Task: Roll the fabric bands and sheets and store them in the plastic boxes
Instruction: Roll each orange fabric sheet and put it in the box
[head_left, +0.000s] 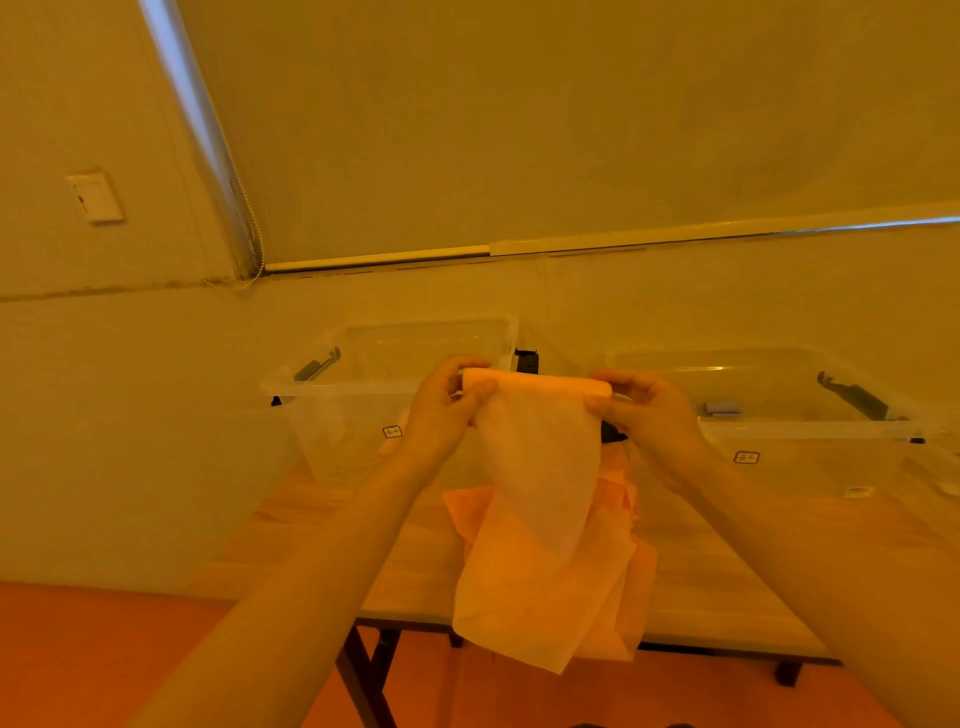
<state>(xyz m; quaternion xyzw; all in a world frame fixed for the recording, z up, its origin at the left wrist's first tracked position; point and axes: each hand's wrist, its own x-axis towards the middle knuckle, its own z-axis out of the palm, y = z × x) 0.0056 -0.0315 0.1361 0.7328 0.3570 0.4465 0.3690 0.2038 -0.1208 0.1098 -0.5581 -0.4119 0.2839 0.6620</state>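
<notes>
1. A pale fabric sheet (540, 467) is hanging in the air, its top edge rolled into a tube.
2. An orange fabric pile (618, 499) is lying beneath it, possibly several sheets.
3. Two clear plastic boxes, left (337, 415) and right (810, 447), are standing open.

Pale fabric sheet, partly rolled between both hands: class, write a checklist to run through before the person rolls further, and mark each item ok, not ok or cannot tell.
1. Left hand grips the left end of the roll: ok.
2. Right hand grips the right end: ok.
3. Roll at the top of the pale thin fabric sheet lies level between the hands: ok.
4. Hanging tail is free of the orange fabric pile behind it: cannot tell.
5. Clear plastic box on the left is open: ok.
6. Clear plastic box on the right is open: ok.
</notes>
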